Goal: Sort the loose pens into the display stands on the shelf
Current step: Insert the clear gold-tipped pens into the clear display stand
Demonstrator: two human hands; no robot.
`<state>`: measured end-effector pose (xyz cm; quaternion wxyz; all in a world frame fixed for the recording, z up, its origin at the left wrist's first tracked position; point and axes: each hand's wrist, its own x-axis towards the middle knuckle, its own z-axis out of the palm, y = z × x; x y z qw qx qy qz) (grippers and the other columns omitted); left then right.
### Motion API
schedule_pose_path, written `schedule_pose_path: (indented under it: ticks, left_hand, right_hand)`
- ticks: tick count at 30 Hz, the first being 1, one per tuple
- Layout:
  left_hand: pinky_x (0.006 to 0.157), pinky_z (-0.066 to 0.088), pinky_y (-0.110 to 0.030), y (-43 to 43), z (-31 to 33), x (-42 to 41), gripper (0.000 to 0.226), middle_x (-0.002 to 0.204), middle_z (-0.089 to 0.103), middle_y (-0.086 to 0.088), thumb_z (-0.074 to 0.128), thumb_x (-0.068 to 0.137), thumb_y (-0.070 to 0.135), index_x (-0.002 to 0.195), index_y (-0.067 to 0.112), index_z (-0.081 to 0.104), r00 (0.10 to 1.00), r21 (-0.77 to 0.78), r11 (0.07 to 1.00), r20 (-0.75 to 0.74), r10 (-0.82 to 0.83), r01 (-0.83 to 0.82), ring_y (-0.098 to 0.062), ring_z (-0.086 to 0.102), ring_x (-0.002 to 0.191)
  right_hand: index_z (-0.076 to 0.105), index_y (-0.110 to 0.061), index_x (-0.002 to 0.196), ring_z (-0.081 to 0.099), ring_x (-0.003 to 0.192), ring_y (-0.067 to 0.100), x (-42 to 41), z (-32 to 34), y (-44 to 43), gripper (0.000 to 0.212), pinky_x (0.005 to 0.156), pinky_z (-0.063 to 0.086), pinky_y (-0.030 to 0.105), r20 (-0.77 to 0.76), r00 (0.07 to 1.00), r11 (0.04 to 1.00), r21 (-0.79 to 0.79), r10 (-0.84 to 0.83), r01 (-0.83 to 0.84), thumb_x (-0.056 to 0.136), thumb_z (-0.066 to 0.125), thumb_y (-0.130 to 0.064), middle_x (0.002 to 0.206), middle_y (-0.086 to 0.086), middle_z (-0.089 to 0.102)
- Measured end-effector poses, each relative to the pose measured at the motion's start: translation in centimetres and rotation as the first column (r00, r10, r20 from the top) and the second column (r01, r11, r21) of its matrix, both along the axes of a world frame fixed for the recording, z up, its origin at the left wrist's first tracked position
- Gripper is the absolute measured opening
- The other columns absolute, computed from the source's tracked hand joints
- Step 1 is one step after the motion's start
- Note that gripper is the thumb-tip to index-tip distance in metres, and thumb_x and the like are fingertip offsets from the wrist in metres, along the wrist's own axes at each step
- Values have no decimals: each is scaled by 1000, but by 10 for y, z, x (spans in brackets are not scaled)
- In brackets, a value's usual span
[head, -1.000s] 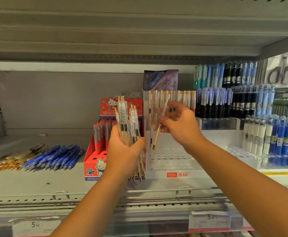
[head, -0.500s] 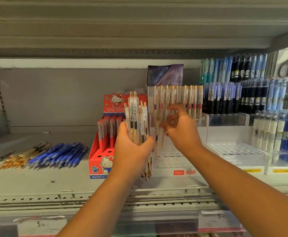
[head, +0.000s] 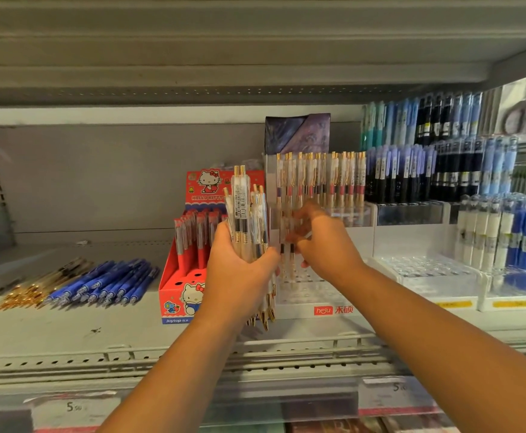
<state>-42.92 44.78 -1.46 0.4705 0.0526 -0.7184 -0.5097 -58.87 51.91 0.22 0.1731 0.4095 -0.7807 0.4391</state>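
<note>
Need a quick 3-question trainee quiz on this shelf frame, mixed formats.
1. True or false: the left hand grips a bundle of clear gold-tipped pens.
2. Where do the loose blue pens lie relative to the red box? A) to its left B) to its right C) inside it
3. Fill in: the right hand is at the clear stand labelled ____.
Key: 1 true; 2 A; 3 hesu.

Grey metal shelf (head: 68, 332), grey back panel (head: 99, 176) behind.
</note>
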Motion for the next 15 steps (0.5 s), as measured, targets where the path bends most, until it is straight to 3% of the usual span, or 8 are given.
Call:
schedule_pose_path:
  ticks: [5,8,10,12,13,15]
  left_hand:
    - [65,48,-4,0,0,1,45,97,67,36,72,84,10,106,44,52,1000,-1,1000,-5,-7,7,14,63,90]
    - [61,38,6,4,2,4,49,87,57,51,72,85,8,99,48,47,1000,-12,1000,6,-24,25,29,54,84]
    - [62,39,6,4,2,4,49,91,58,50,72,85,10,100,49,47,999,-16,999,19,-38,38,27,55,87]
    - [65,46,-1,2,1,3,49,96,63,42,73,84,10,104,48,49,999,-8,999,18,-43,43,19,60,90]
    - [69,50,-7,1,1,2,48,98,66,36,73,84,10,108,45,51,999,2,999,14,-45,45,14,63,91]
    - [80,56,-22,1,1,0,48,103,70,23,74,84,10,116,39,54,998,24,998,8,-56,56,2,68,96]
  right_hand:
    - [48,-28,118,59,61,3,6,-1,3,38,47,50,21,-16,1000,999,37,-13,13,89,68,-13,78,-16,56]
    - [54,-27,120,62,78,13,15,2,11,32,67,57,34,-153,983,994,25,-105,110,90,64,-24,96,-6,62]
    - [58,-25,115,60,85,11,22,7,17,27,73,56,32,-149,985,993,-90,-87,74,88,62,-20,102,-6,61]
    - [59,-23,105,60,84,7,33,14,22,19,71,53,26,10,995,970,-226,96,-91,88,62,-13,96,-7,62]
    - [62,-21,102,63,81,8,39,18,24,17,68,55,27,137,956,936,-281,259,-213,89,62,-10,94,-3,65]
    - [67,-20,100,69,79,12,50,22,28,18,63,57,27,332,780,836,-354,531,-419,91,62,-6,90,2,71]
